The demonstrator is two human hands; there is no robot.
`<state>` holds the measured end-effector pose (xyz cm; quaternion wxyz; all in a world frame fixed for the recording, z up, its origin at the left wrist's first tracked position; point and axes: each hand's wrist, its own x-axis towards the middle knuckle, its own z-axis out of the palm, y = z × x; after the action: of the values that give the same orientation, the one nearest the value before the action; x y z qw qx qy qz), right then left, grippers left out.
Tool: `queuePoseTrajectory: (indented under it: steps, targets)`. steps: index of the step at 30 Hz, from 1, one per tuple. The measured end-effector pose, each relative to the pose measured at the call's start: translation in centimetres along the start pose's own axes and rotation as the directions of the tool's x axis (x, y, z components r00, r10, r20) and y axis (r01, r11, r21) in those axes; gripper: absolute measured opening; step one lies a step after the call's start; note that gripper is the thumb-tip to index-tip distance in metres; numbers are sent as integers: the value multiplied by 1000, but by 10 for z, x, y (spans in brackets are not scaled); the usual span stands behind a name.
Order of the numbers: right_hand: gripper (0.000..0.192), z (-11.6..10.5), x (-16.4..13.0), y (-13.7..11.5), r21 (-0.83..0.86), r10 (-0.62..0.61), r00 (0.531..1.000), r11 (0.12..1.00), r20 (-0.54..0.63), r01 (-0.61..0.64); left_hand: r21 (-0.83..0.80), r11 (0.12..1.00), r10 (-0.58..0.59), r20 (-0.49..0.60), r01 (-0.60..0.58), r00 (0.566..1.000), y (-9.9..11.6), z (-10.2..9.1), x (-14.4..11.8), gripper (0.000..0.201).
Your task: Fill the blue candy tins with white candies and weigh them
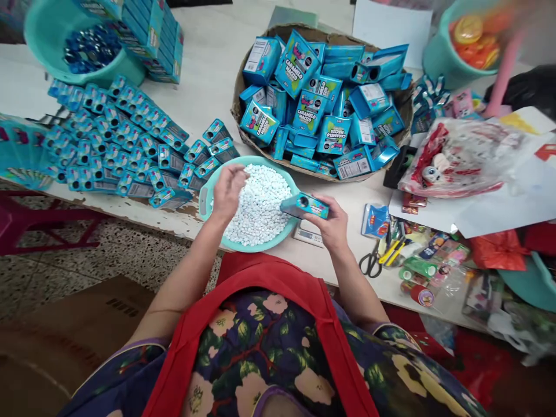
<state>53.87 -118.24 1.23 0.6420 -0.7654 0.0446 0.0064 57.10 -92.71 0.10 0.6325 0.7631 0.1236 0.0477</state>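
Observation:
A turquoise plastic bowl (pixel 207 197) full of small white candies (pixel 260 202) sits at the table's front edge. Above its left side is my left hand (pixel 229 190), fingers curled in; what they hold, if anything, is hidden. My right hand (pixel 332 223) grips a small blue candy box (pixel 304 205) by one end, tilted over the bowl's right rim. A round dark hole shows in the box's narrow face. Beneath that hand, a small white digital scale (pixel 309 233) is partly covered.
Many holed blue boxes (pixel 134 139) stand in rows at left, near a turquoise tub (pixel 41 43) of dark blue pieces. Behind the bowl is a cardboard tray (pixel 238 110) heaped with blue boxes. Scissors (pixel 370 263), plastic bags (pixel 469 156) and an orange-filled bucket (pixel 438 52) lie rightward.

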Motion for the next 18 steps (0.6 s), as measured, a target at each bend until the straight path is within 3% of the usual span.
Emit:
queuePoseTrajectory:
  steps: [1,3,6,10,13,15,18]
  targets:
    - [52,-13,-2,10,-20,28,995,999,-94,-30,201,979,12,77,-28,997,-13,0,0,43]
    - [53,-33,-3,33,-71,79,966,993,-245,-99,540,833,-29,254,-117,967,-33,4,-4,52]
    - [54,-50,-4,66,-166,97,939,973,-330,-159,772,608,-142,333,-183,932,-44,16,-13,68]
    - [55,-59,-12,90,-290,110,951,937,-290,-197,835,516,-169,319,-192,933,-35,25,-18,69]
    - [62,-66,-13,82,-400,78,969,901,-234,-169,841,502,-164,321,-201,933,-33,27,-15,61]
    - [69,-67,4,63,-505,-47,979,861,-200,-61,848,495,-167,308,-191,937,-37,27,-12,55]
    - [65,-55,63,28,-601,-231,968,789,-94,130,862,477,-160,278,-172,947,-45,28,-7,43]
